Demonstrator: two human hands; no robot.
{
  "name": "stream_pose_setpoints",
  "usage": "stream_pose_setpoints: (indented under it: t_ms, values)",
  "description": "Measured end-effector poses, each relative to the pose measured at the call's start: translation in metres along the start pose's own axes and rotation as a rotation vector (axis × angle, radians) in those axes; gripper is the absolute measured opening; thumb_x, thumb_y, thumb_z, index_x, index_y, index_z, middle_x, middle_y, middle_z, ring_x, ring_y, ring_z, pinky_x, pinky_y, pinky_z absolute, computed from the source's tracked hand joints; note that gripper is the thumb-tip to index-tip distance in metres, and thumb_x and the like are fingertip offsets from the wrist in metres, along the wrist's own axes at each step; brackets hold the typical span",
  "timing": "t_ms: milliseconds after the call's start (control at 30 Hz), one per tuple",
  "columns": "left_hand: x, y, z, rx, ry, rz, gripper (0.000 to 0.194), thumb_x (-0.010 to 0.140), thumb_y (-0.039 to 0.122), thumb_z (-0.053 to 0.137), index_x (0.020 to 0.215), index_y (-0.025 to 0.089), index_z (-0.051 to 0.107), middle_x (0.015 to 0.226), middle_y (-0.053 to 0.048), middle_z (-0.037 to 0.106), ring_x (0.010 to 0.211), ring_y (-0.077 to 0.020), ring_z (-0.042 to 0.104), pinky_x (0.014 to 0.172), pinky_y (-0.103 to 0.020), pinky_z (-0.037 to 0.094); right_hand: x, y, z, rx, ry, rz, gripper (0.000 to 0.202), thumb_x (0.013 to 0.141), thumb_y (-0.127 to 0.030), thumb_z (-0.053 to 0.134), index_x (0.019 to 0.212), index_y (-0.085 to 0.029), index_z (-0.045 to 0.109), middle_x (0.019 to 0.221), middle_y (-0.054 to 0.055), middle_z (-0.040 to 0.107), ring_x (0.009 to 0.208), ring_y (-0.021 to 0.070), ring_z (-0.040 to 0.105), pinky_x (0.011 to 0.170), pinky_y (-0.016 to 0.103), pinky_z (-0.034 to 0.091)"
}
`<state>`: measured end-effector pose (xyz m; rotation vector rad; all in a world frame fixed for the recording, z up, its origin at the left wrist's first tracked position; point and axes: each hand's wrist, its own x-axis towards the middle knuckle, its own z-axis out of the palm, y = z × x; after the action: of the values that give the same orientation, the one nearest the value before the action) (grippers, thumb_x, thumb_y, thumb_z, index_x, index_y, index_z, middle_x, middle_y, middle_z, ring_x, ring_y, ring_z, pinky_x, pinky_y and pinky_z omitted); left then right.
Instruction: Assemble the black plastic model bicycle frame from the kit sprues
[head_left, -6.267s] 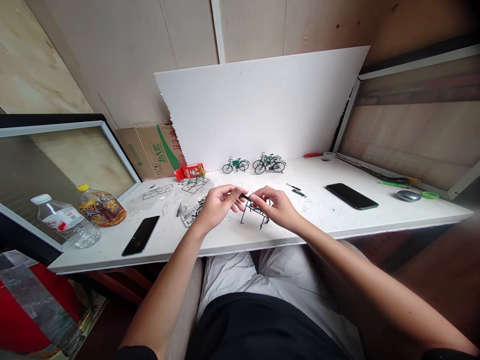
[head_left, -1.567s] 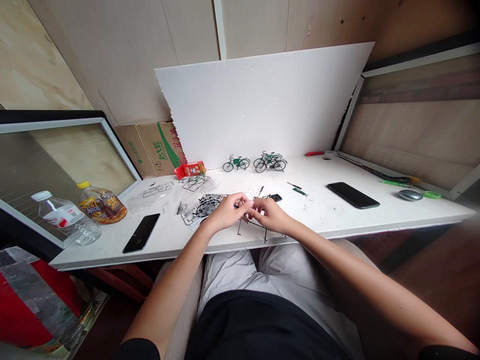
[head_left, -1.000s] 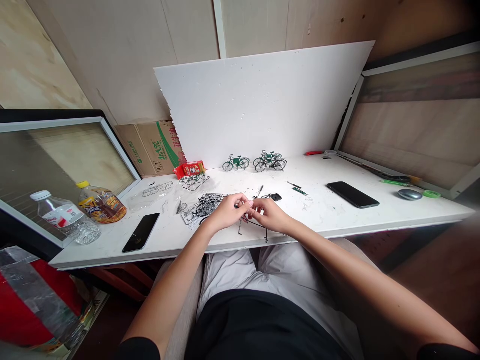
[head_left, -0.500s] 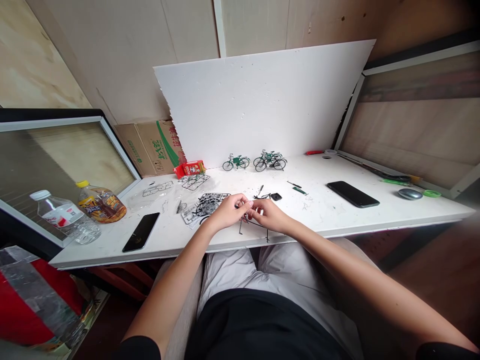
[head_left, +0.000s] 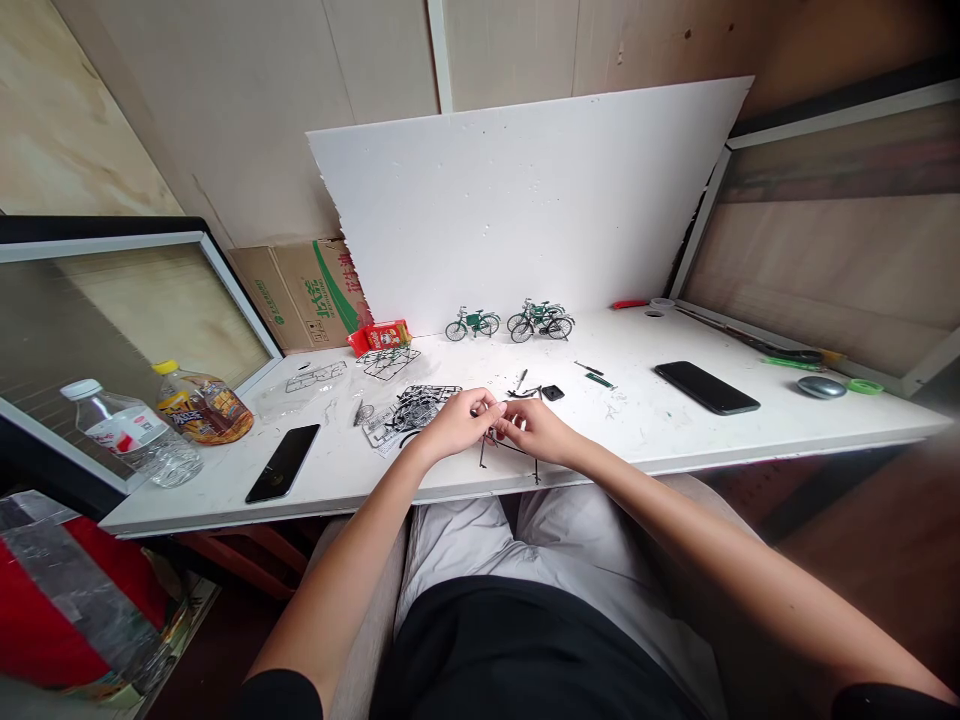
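Note:
Both hands meet above the front edge of the white table, fingertips pinched together. My left hand (head_left: 466, 420) and my right hand (head_left: 538, 428) close on a thin dark model bicycle frame (head_left: 510, 446), whose slender rods stick out below the fingers. The exact spot they grip is hidden by the fingers. Left of my left hand lie black plastic part sprues (head_left: 420, 402) on a printed sheet. Just beyond my right hand are loose black parts (head_left: 553, 392). Farther back stand small green model bicycles, one (head_left: 472, 323) alone and others (head_left: 541, 322) close together.
A phone (head_left: 283, 463) lies at left beside two bottles (head_left: 202, 405); another phone (head_left: 706, 387) lies at right. Near the right edge are a mouse (head_left: 821, 387) and a green ring (head_left: 864, 386). Behind stand a white board (head_left: 517, 210) and a red packet (head_left: 379, 337).
Hardly anything differs. The hands stay pinched together in the same place, and the view has shifted very slightly.

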<state>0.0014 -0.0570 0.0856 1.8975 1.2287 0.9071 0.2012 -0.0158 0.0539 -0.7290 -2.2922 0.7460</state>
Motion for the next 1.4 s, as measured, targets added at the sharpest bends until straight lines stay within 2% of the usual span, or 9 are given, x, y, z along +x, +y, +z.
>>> stream_pose_setpoints:
  t_ms: [600,867,1033,1200,1400]
  values:
    - [0.002,-0.004,0.001,0.000,0.001,-0.028,0.032,0.100,0.050,0.063,0.094,0.019,0.067,0.092,-0.004,0.071,0.077,-0.0183,0.071,0.073,-0.031,0.059,0.000,0.002,0.001,0.023,-0.010,0.003,0.027,0.102,-0.025,0.056,0.086,-0.016,0.075,0.086,0.008,0.082,0.072,0.0190,0.070,0.070,0.029,0.051]
    - [0.003,0.002,0.004,-0.070,0.064,0.038,0.032,0.098,0.048,0.067,0.090,0.017,0.067,0.083,-0.003,0.071,0.070,-0.0171,0.070,0.068,-0.029,0.057,0.001,-0.002,-0.004,0.060,0.007,-0.019,0.032,0.106,-0.032,0.054,0.092,-0.016,0.077,0.090,0.007,0.082,0.075,0.0186,0.071,0.073,0.029,0.050]
    - [0.006,0.001,0.002,-0.163,0.109,0.044,0.035,0.096,0.050,0.071,0.091,0.015,0.070,0.087,-0.006,0.074,0.072,-0.0166,0.072,0.069,-0.029,0.060,0.001,-0.007,-0.006,0.055,0.115,-0.032,0.038,0.108,-0.045,0.055,0.091,-0.018,0.075,0.090,0.007,0.080,0.074,0.0180,0.068,0.069,0.029,0.047]
    - [0.006,0.004,0.000,-0.290,0.138,0.027,0.040,0.090,0.049,0.082,0.104,0.012,0.075,0.092,-0.010,0.078,0.075,-0.0177,0.075,0.067,-0.028,0.059,0.001,-0.011,-0.010,0.077,0.198,-0.022,0.042,0.109,-0.051,0.053,0.090,-0.019,0.074,0.089,0.006,0.079,0.077,0.0186,0.067,0.069,0.030,0.048]
    - [0.006,0.005,-0.002,-0.406,0.088,0.078,0.053,0.086,0.052,0.087,0.120,0.012,0.076,0.101,-0.012,0.079,0.088,-0.0214,0.078,0.071,-0.029,0.060,0.001,-0.013,-0.017,0.142,0.274,-0.011,0.044,0.108,-0.054,0.054,0.097,-0.019,0.077,0.090,0.007,0.078,0.081,0.0202,0.069,0.073,0.032,0.051]
